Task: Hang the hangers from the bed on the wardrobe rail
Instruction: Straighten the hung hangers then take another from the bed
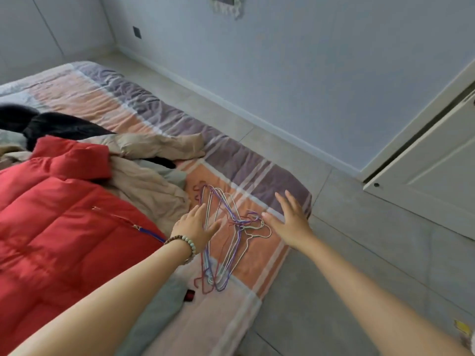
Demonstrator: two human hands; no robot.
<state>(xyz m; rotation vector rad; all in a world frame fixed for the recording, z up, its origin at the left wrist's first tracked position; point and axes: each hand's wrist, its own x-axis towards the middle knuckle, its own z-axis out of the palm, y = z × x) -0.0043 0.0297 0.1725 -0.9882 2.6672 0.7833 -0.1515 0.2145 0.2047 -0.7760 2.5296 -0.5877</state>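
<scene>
Zero hung so far: hangers point(232, 236) lie tangled on bed point(259, 176), between your left grip point(195, 228) and right grip point(290, 219). Both grips spread flat, holding nothing; left touches pile. Rail out of view; whole task left.

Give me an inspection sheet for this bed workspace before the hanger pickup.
Surface: bed with orange, purple and white checked cover, wrinkled.
Job's things: tangle of thin purple, white and red wire hangers, flat near the bed's corner; none lifted.
Clutter: red quilted jacket, beige crumpled garment, black fleecy garment, all left of the hangers.
Grippers: left hand open, fingers at the tangle's left edge; right hand open, by the hooks; contact unclear.
Cables: nothing seen.
Surroundings: grey tiled floor, pale blue wall, white panelled wardrobe door on the right; rail not visible.
</scene>
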